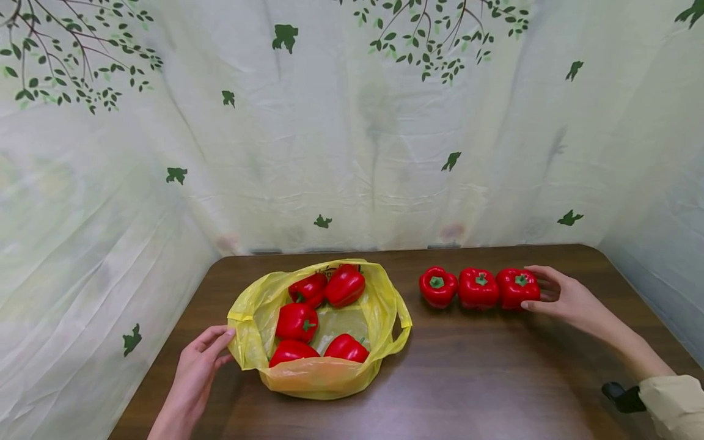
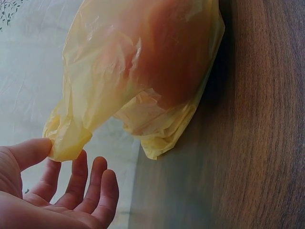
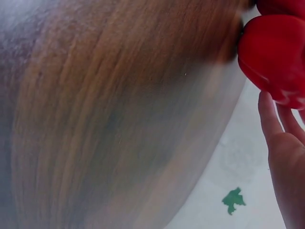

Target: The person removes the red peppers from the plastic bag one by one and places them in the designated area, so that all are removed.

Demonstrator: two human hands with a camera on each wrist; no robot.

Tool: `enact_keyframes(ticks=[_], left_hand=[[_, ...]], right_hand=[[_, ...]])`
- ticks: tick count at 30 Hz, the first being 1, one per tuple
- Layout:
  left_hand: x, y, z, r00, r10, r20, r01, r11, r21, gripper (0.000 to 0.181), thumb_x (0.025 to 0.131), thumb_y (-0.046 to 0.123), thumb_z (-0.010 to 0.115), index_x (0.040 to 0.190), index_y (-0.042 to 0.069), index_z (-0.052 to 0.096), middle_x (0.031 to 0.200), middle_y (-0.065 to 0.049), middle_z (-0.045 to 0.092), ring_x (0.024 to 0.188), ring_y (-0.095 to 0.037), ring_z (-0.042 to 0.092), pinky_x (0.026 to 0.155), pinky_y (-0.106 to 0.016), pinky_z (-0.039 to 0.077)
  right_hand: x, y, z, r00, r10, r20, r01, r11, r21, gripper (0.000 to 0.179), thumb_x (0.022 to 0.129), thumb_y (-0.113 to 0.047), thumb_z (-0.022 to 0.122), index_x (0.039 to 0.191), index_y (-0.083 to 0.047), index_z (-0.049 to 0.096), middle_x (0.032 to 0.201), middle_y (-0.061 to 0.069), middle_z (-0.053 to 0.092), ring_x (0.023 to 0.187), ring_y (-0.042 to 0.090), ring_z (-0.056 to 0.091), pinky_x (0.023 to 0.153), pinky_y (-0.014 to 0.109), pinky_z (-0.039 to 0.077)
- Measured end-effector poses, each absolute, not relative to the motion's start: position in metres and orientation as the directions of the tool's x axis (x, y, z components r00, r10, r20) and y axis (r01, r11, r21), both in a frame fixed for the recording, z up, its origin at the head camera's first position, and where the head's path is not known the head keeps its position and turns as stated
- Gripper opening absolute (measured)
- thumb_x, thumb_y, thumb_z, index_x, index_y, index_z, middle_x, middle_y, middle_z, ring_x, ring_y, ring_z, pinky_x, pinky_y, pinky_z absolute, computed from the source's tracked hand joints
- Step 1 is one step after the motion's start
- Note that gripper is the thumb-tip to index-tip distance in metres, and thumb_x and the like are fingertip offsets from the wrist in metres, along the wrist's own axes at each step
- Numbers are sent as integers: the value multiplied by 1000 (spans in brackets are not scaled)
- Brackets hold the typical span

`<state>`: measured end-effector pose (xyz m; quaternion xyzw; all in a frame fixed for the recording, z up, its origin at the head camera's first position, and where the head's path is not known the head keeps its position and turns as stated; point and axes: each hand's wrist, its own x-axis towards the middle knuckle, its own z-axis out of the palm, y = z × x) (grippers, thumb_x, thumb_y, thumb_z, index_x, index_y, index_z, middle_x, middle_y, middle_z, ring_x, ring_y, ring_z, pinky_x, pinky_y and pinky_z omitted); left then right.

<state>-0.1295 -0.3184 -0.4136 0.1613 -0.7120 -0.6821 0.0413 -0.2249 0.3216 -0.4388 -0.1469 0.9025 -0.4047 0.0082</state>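
Note:
A yellow plastic bag (image 1: pixel 319 379) stands with its mouth wide, several red bell peppers (image 1: pixel 297 322) inside. My left hand (image 1: pixel 195 370) pinches the bag's left handle (image 2: pixel 69 140) between thumb and index finger, the other fingers loose below. Right of the bag, three red bell peppers sit in a row with green stems up: a left one (image 1: pixel 438 287), a middle one (image 1: pixel 478 288) and a right one (image 1: pixel 517 288). At the right pepper's outer side is my right hand (image 1: pixel 566 299), its extended thumb and fingers touching it. In the right wrist view that pepper (image 3: pixel 274 55) partly hides the fingertips.
The dark wooden table (image 1: pixel 467 379) has its back edge against a pale curtain (image 1: pixel 341 153) printed with leaves and branches. Curtain also hangs at the left and right. A black strap end (image 1: pixel 624 397) sticks out near the right sleeve (image 1: pixel 671 400).

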Motion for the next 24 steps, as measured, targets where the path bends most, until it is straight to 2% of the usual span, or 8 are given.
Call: enact_keyframes(ticks=[6,9,12,16,18,21,22,24], left_hand=[[-131,-319,-414,-941,-289,-174,-184,7,983,16,95,27,68,99,12,71,95,8,64,87,-9,61,75,-28,53],[-131,-319,-414,-938,-289,-191,-199,1,980,15,95,28,68,99,14,71,95,8,63,88,-9,60,76,-28,53],[-130,-318,-414,-938,-289,-190,-198,-1,980,14,95,27,68,98,14,71,95,8,63,88,-9,60,75,-28,53],[-130,-318,-413,-940,-291,-179,-186,-5,983,12,95,26,69,97,14,72,94,8,64,87,-8,60,74,-28,53],[-130,-318,-413,-940,-290,-179,-185,-6,983,12,94,26,69,97,15,72,93,8,64,87,-8,60,74,-28,53],[-130,-318,-413,-940,-288,-183,-188,-10,982,12,94,26,69,97,14,72,94,8,64,88,-8,60,74,-28,53],[-130,-318,-413,-941,-285,-182,-187,-11,982,13,94,26,69,98,14,72,95,8,64,88,-9,60,75,-28,53],[-130,-318,-413,-944,-276,-182,-186,-11,982,14,95,26,69,99,14,72,96,8,64,88,-9,60,75,-28,53]], right_hand=[[-223,320,-437,-953,-276,122,-273,617,-738,76,86,-22,78,144,2,35,137,29,46,118,48,52,81,21,53],[-221,320,-436,-954,-268,131,-279,647,-710,80,85,-24,80,145,2,34,139,29,45,121,48,49,81,24,53],[-219,320,-434,-958,-252,136,-274,672,-687,80,85,-27,80,145,0,35,140,29,44,121,48,48,81,32,56],[-214,319,-427,-958,-234,168,-285,683,-673,78,85,-29,79,145,-2,37,141,27,45,121,46,48,81,22,52],[-212,318,-423,-954,-229,193,-299,683,-667,77,85,-30,79,145,-3,38,141,25,45,122,45,48,81,11,45],[-209,313,-417,-949,-223,224,-316,683,-658,75,86,-30,78,145,-7,40,142,22,46,123,45,48,82,5,39],[-208,311,-414,-947,-220,235,-321,684,-655,73,86,-30,78,145,-8,40,142,21,47,123,45,48,83,7,40],[-205,304,-410,-945,-213,250,-327,686,-650,72,87,-30,77,146,-10,41,143,19,47,123,44,49,88,19,46]])
